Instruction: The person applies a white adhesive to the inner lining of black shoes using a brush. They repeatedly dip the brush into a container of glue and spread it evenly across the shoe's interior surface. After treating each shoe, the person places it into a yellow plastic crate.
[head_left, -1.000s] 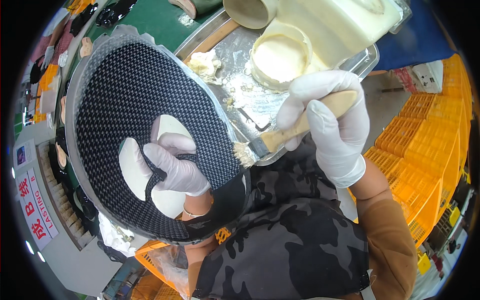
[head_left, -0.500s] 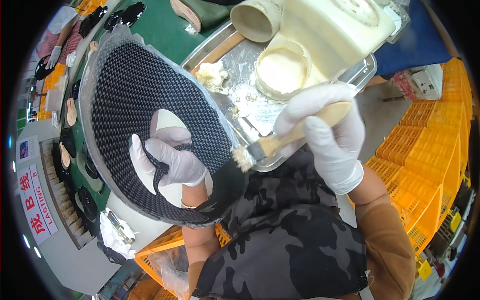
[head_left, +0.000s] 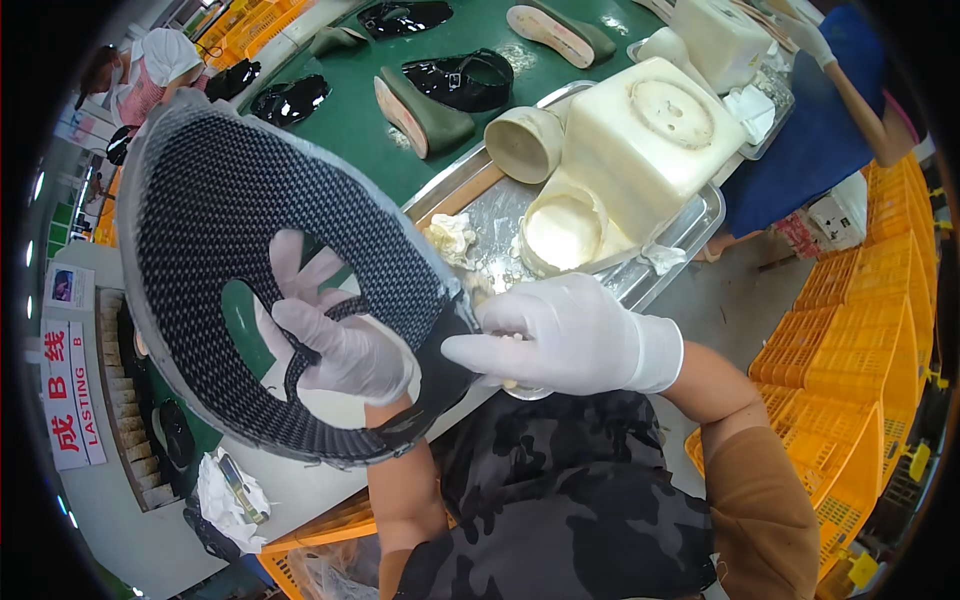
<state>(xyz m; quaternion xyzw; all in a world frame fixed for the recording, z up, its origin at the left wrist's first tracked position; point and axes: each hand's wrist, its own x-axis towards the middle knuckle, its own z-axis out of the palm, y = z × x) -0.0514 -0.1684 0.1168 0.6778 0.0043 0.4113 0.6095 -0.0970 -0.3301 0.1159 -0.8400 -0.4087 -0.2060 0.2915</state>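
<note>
Remotely, I see white paste [head_left: 562,234] in a cup [head_left: 546,264] on the tray [head_left: 714,212], beside the jug [head_left: 615,150]; left of the tray, the left hand [head_left: 355,358] clamps the fabric [head_left: 195,205]; at the tray's near end, the right hand [head_left: 580,335] curls, on what I cannot tell.

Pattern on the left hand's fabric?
The fabric shows pale flecks on black, best in head view.

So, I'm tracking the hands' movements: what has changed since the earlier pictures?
The right hand moved left and down, to the right edge of the dark patterned piece; the brush it held can't be made out. The view now shows more of the table. The left hand still holds the piece.
</note>
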